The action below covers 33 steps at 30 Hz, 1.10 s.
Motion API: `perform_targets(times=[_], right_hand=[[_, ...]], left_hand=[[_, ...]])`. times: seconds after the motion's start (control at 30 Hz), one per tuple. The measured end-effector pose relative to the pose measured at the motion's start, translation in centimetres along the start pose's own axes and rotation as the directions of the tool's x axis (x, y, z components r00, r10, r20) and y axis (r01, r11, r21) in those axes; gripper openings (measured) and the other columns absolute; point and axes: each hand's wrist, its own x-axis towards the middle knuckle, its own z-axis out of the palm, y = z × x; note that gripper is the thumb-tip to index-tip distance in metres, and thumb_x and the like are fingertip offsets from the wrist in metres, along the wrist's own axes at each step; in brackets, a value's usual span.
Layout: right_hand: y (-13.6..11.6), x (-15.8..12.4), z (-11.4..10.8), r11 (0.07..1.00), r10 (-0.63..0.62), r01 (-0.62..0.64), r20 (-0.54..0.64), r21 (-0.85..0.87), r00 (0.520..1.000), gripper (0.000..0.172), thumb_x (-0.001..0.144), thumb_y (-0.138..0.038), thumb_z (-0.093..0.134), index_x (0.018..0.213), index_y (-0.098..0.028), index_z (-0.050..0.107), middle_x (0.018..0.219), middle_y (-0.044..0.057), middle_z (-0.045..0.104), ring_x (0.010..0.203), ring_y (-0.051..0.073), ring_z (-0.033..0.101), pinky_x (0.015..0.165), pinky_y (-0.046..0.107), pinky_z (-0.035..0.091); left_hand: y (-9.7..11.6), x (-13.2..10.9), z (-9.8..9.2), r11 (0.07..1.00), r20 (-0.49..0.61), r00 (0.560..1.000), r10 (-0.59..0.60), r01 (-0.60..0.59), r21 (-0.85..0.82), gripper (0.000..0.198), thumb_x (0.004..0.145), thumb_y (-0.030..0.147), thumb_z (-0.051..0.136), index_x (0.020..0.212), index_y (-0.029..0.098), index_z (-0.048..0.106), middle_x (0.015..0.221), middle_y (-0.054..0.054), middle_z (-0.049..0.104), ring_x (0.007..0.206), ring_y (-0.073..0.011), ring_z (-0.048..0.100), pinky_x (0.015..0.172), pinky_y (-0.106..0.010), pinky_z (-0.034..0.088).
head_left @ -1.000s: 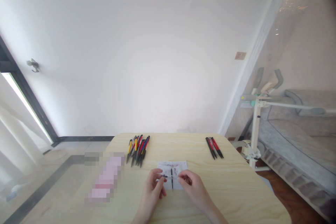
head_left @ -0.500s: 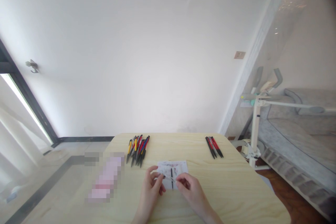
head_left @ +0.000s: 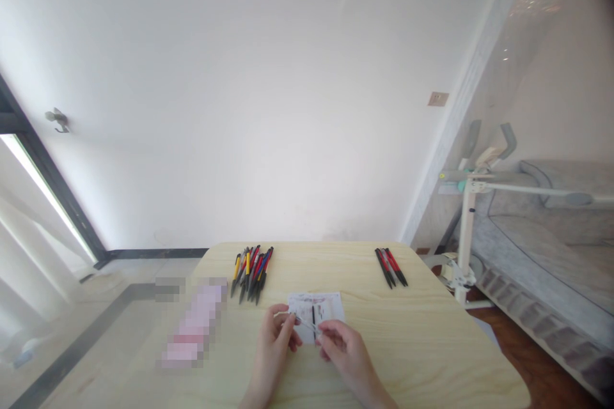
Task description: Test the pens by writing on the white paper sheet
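A thin whitish rod with a dark left end, its kind too small to make out, spans the gap between my hands above the table. My left hand pinches its left end between thumb and fingers. On the other side, my right hand has its fingertips closed on the right end. Beneath the rod lies a printed sheet of paper. A narrow black strip runs down the sheet; whether it is printed or an object I cannot tell.
Several pens with yellow, red, blue and grey barrels form a pile at the back left of the wooden table. A smaller group of red and black pens lies at the back right. A pink, blurred-out object is at the left.
My right hand has shifted slightly, its fingers now a little more extended around the rod's right end. My left hand stays nearly in place. The pens have not moved.
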Motion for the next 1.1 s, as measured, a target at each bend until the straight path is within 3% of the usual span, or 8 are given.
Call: perform_targets(times=[0.17,0.6,0.83,1.1], right_hand=[[0.0,-0.2,0.1,1.0,0.004,-0.004,-0.026,-0.014,1.0,0.046,0.071,-0.056,0.056,0.089,-0.014,0.062,0.071,0.008,0.065,0.058,0.018,0.06,0.054,0.028,0.048],[1.4,-0.3,0.3,0.987,-0.064,0.054,-0.061,-0.154,0.996,0.037,0.077,-0.048,0.054,0.09,-0.014,0.063,0.069,0.007,0.064,0.057,0.017,0.058,0.054,0.026,0.047],[1.5,-0.1,0.3,0.988,-0.064,0.055,-0.058,-0.142,0.996,0.037,0.077,-0.047,0.054,0.091,-0.014,0.063,0.071,0.007,0.065,0.058,0.017,0.058,0.053,0.025,0.047],[1.6,0.0,0.3,0.985,-0.085,0.074,-0.065,-0.153,0.994,0.033,0.077,-0.044,0.054,0.089,-0.015,0.064,0.072,0.007,0.065,0.058,0.017,0.058,0.054,0.025,0.047]], left_hand=[[0.1,-0.1,0.0,0.999,0.003,1.0,0.029,-0.029,-0.012,0.036,0.068,0.042,0.063,0.089,0.021,0.043,0.059,0.005,0.061,0.04,-0.01,0.055,0.037,-0.019,0.039],[-0.1,-0.1,-0.1,0.999,0.02,0.999,0.037,-0.037,0.008,0.025,0.073,0.037,0.061,0.08,0.02,0.044,0.055,0.006,0.059,0.041,-0.0086,0.053,0.038,-0.018,0.038],[-0.4,0.2,-0.3,0.999,0.054,0.998,0.042,-0.043,0.01,0.024,0.073,0.036,0.061,0.079,0.02,0.045,0.056,0.006,0.058,0.041,-0.0082,0.053,0.038,-0.017,0.038],[-0.4,-0.1,-0.2,0.999,0.116,0.992,0.039,-0.041,0.009,0.031,0.071,0.036,0.063,0.092,0.021,0.045,0.059,0.006,0.059,0.046,-0.0103,0.057,0.039,-0.018,0.039]])
